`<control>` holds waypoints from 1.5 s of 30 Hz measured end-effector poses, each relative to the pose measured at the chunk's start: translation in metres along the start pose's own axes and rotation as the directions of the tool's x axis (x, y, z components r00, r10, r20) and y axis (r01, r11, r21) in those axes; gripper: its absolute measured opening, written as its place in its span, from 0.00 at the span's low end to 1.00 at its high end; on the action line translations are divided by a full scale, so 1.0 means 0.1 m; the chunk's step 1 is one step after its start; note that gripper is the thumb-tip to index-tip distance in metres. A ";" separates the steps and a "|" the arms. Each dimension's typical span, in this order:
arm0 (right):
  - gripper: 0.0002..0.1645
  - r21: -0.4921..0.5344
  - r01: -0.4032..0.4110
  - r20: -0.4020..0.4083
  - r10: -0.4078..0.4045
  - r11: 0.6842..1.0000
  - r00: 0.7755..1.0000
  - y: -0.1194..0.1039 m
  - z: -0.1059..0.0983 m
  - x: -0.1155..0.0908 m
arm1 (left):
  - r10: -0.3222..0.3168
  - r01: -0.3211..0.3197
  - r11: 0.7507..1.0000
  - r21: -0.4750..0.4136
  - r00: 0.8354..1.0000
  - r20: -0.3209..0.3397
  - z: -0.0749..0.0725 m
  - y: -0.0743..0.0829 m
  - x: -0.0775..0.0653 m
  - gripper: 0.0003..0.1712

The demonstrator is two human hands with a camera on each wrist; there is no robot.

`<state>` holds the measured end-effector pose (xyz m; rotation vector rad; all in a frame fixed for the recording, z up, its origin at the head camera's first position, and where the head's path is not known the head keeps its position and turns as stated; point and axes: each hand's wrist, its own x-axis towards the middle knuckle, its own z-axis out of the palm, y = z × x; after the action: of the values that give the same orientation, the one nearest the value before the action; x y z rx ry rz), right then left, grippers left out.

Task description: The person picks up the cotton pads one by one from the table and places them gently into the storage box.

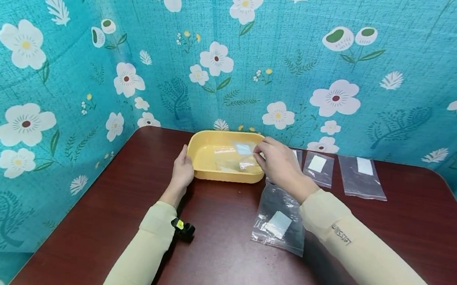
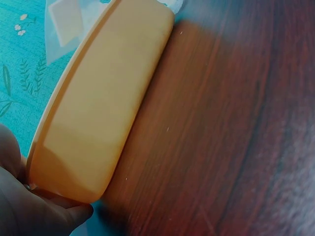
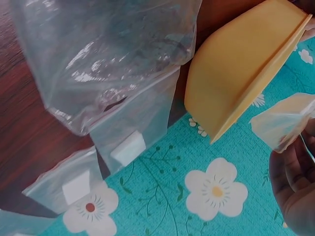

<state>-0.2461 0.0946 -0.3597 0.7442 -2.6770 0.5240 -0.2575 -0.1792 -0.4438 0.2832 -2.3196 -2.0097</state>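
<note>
A yellow plastic tray (image 1: 228, 176) stands near the back edge of the table. My left hand (image 1: 182, 173) grips its left end, the thumb up by the rim and fingers under the lower corner in the left wrist view. Over the tray's right end, my right hand (image 1: 279, 162) pinches a clear plastic bag (image 3: 280, 122) by its edge. That bag hangs above the tray's inside and bears a pale label (image 1: 245, 149). Just below the right hand, a large clear zip bag (image 1: 268, 204) with a white label lies on the table.
To the right along the back lie a small zip bag (image 1: 324, 177) and a bigger one (image 1: 369, 184), each with a white label. Another bag (image 1: 298, 156) is partly hidden behind my right hand. A floral teal curtain (image 1: 253, 83) hangs behind the dark red table (image 1: 213, 264).
</note>
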 end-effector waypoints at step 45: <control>0.07 0.001 -0.078 0.043 0.077 0.997 0.996 0.00 0.44 0.15 | -0.012 0.012 1.000 0.003 1.000 -0.016 0.00 0.01 -0.01 0.31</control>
<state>-0.2672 0.0697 -0.3925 0.6619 -2.7551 0.5366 -0.2568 -0.1785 -0.4424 0.3126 -2.3171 -2.0015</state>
